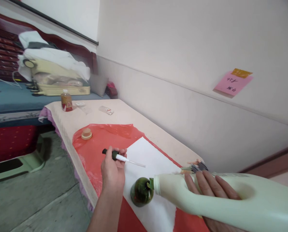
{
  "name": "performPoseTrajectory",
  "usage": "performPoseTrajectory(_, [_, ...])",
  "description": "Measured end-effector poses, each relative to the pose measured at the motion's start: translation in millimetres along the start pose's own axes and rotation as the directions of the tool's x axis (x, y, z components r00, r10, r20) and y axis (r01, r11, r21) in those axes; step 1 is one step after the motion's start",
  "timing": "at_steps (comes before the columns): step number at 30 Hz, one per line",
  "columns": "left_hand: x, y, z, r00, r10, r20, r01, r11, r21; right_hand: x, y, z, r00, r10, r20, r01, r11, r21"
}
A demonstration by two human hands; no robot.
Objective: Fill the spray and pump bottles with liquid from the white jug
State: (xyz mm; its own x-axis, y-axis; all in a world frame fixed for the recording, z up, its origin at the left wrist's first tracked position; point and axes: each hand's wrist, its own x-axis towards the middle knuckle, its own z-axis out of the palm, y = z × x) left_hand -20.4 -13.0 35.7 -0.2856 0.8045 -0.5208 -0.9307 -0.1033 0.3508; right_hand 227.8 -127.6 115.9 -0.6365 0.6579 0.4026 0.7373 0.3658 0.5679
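My left hand [113,175] is closed round a dropper [121,158] with a dark top and a white collar, its thin clear tube pointing right over the white paper [144,151]. Through the handle of a large pale green jug [262,199] goes my right hand [210,187], gripping it. The jug lies tilted nearly level, its green spout at the mouth of a small dark green bottle [140,194]. That bottle stands upright on the paper. Whether liquid is flowing cannot be made out. A round beige cap [86,134] rests on the red plastic sheet [107,138].
Behind the jug lie clips or small tools [198,167]. Farther back on the table [124,112] are a drink bottle [66,101] and clear packets [106,110]. A wall [182,106] with a pink note [233,83] borders the right; a red-topped stool [15,145] stands left.
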Motion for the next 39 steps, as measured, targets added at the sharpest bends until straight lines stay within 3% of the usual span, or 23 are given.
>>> performPoseTrajectory(14, [-1, 1, 0.3, 1.0, -0.003, 0.009, 0.003, 1.0, -0.004, 7, 0, -1, 0.999, -0.023, 0.029, 0.023, 1.0, -0.004])
performPoseTrajectory(22, [-2, 2, 2.3, 1.0, -0.003, -0.005, 0.003, 1.0, -0.02, 13, -2, -5, 0.998, 0.033, -0.05, -0.029, 0.997, 0.068])
performPoseTrajectory(27, [-4, 3, 4.0, 1.0, -0.009, -0.023, 0.008, 0.999, -0.032, 14, 0, -8, 0.999, -0.044, 0.001, 0.044, 0.999, 0.012])
performPoseTrajectory(34, [-3, 4, 3.1, 1.0, -0.014, -0.017, 0.014, 0.999, -0.042, 19, -2, -9, 0.982, -0.175, 0.066, 0.184, 0.962, -0.202])
performPoseTrajectory(39, [-4, 6, 4.1, 0.999, -0.019, -0.029, 0.018, 0.999, -0.036, 26, -3, -13, 0.985, -0.16, 0.059, 0.167, 0.975, -0.149])
